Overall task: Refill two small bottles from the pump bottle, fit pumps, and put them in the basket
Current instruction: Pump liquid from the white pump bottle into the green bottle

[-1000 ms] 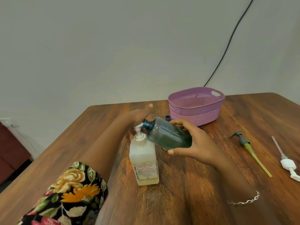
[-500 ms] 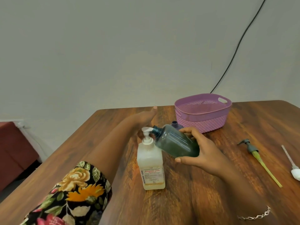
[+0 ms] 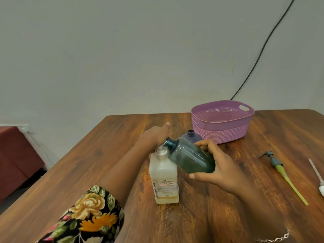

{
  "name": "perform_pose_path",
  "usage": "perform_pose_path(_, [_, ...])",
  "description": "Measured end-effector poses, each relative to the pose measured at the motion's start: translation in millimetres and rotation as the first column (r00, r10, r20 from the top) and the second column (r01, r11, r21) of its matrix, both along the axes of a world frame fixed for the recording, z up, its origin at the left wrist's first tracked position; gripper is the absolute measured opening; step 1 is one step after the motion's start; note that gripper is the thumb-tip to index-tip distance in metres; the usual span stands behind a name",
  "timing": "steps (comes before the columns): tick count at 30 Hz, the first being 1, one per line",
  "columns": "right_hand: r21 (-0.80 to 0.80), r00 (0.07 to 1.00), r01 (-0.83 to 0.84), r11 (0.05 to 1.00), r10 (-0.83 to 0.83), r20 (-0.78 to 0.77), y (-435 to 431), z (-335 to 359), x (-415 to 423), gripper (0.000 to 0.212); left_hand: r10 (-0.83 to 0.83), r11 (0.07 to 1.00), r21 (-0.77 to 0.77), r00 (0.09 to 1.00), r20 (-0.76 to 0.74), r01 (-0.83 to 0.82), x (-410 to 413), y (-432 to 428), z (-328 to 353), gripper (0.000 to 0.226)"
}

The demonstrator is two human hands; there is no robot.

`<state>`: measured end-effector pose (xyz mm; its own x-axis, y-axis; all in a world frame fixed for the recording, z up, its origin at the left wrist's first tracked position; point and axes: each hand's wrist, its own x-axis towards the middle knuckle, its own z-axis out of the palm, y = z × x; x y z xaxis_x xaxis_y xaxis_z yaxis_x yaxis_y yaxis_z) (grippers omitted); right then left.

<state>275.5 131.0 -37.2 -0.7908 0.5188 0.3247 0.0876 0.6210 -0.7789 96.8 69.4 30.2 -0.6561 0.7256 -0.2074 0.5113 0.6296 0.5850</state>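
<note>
A white pump bottle (image 3: 164,179) with pale liquid stands mid-table. My left hand (image 3: 154,135) lies flat on its pump head, pressing it down. My right hand (image 3: 217,165) grips a small dark teal bottle (image 3: 189,157), tilted with its open neck at the pump's nozzle. A second small purple bottle (image 3: 191,135), without a cap, stands behind it, mostly hidden. The empty purple basket (image 3: 222,132) sits at the back right. A grey pump with a yellow-green tube (image 3: 284,174) and a white pump (image 3: 318,178) lie on the table at the right.
The wooden table (image 3: 87,172) has its left edge running diagonally, with a dark red seat (image 3: 15,155) beyond it on the floor. A black cable (image 3: 263,50) runs down the wall behind the basket.
The pump head has gone down under my left hand. The teal bottle's neck stays at the nozzle. The view has tilted up slightly.
</note>
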Motion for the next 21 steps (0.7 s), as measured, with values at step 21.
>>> perform_pose_path(21, [0.034, 0.998, 0.063, 0.997, -0.062, -0.024, 8.7, 9.2, -7.2, 0.068, -0.024, 1.000, 0.018, 0.974, 0.227, 0.021, 3.8, 3.9, 17.6, 0.073])
